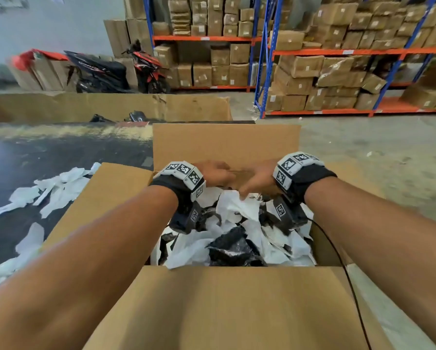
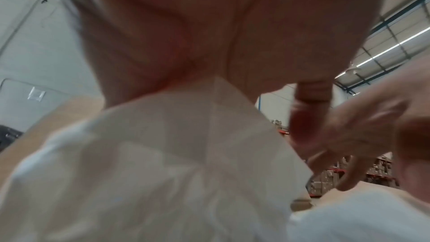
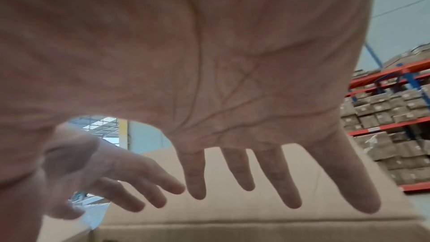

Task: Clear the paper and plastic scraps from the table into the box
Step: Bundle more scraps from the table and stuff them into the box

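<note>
Cardboard box (image 1: 219, 299): open, directly before you, near flap folded out toward you, far flap standing upright.

Scraps in the box (image 1: 237, 238): white paper and black plastic pieces heaped inside, reaching close to the rim.

Your left hand (image 1: 215, 173): held over the far part of the box, above the heap. The left wrist view shows white paper (image 2: 163, 163) right under the palm; whether the fingers pinch it, you cannot tell, since the picture is blurred.

Your right hand (image 1: 258, 179): over the far part of the box, just beside the left hand. The right wrist view shows its fingers (image 3: 195, 176) straight and spread, released, nothing in them.

Paper scraps (image 1: 52, 190): white torn pieces lying on the dark bench (image 1: 35, 152), left of the box, some touching its left flap.

Flattened cardboard sheet (image 1: 105, 106): beyond the bench, behind the box.

Motorcycle (image 1: 118, 69): parked far beyond the box, to its left.

Warehouse racking (image 1: 338, 51): far behind the box, stacked with brown cartons.
</note>
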A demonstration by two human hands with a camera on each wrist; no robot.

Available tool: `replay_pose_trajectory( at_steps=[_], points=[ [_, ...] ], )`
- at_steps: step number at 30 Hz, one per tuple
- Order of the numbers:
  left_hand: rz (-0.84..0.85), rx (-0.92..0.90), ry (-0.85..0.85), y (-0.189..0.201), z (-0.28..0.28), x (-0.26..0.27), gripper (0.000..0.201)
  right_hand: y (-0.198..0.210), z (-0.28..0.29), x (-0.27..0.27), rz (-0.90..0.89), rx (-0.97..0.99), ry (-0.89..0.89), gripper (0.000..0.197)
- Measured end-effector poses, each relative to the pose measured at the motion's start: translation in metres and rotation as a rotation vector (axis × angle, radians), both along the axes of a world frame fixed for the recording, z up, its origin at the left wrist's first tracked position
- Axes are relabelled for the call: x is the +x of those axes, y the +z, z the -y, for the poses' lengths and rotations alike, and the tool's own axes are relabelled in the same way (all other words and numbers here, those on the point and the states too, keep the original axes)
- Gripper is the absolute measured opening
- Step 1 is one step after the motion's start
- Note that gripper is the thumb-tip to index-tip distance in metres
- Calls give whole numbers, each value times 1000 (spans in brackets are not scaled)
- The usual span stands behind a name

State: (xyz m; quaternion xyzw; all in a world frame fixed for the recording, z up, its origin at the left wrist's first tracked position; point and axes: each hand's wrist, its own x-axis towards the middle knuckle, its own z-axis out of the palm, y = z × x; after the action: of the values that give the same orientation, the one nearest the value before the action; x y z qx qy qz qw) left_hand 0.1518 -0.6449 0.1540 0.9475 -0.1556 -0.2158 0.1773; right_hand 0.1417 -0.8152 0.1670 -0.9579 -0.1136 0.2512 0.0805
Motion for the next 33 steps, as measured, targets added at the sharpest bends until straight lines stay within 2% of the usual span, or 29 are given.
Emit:
replay_pose_trajectory(
  at_steps=[2, 3, 4, 5, 8, 10, 12, 13, 15, 17, 18, 19, 20, 22, 24, 27, 30, 32, 33],
  points=[
    [-137, 87, -63, -23, 3, 6, 96, -17, -6, 9, -61, -22, 80, 112],
    [-171, 198, -60, -34, 5, 6, 122, -28, -8, 13, -102, -72, 104, 122],
    [-198, 282, -55, -45, 5, 6, 141, -38, -10, 14, -137, -134, 114, 128],
    [-235, 354, -27, -53, 5, 5, 146, -50, -10, 15, -158, -187, 117, 129],
    [-333, 443, 2, -86, 3, 11, 148, -87, -4, 19, -176, -206, 108, 117],
    [-370, 490, -9, -104, 1, 14, 152, -110, 2, 24, -170, -201, 136, 123],
    [-347, 505, 11, -122, 0, 14, 143, -127, 8, 24, -129, -275, 194, 130],
    [-318, 510, -2, -130, -1, 14, 135, -134, 10, 23, -111, -309, 204, 126],
    [-291, 499, -26, -134, -4, 14, 123, -142, 15, 21, -39, -306, 182, 106],
    [-310, 547, -72, -133, -9, 19, 130, -143, 15, 19, 3, -279, 157, 83],
    [-318, 594, -103, -130, -11, 22, 137, -146, 17, 21, 14, -280, 173, 78],
    [-310, 634, -137, -126, -12, 24, 142, -143, 16, 22, 0, -288, 190, 81],
    [-294, 645, -152, -119, -13, 25, 146, -139, 13, 23, -38, -291, 206, 94],
    [-234, 640, -146, -109, -15, 28, 149, -135, 11, 30, -107, -329, 233, 132],
    [-204, 603, -105, -101, -19, 34, 151, -122, 14, 38, -116, -345, 246, 153],
    [-298, 538, -66, -103, -28, 34, 154, -102, 22, 35, -194, -312, 172, 149],
    [-484, 313, 1, -117, -37, 24, 144, -109, 29, 30, -287, -281, 166, 157],
    [-477, 172, 49, -112, -38, 21, 135, -113, 32, 32, -325, -195, 160, 155],
    [-444, 140, 57, -104, -37, 22, 137, -105, 32, 31, -310, -137, 152, 149]
  ],
)
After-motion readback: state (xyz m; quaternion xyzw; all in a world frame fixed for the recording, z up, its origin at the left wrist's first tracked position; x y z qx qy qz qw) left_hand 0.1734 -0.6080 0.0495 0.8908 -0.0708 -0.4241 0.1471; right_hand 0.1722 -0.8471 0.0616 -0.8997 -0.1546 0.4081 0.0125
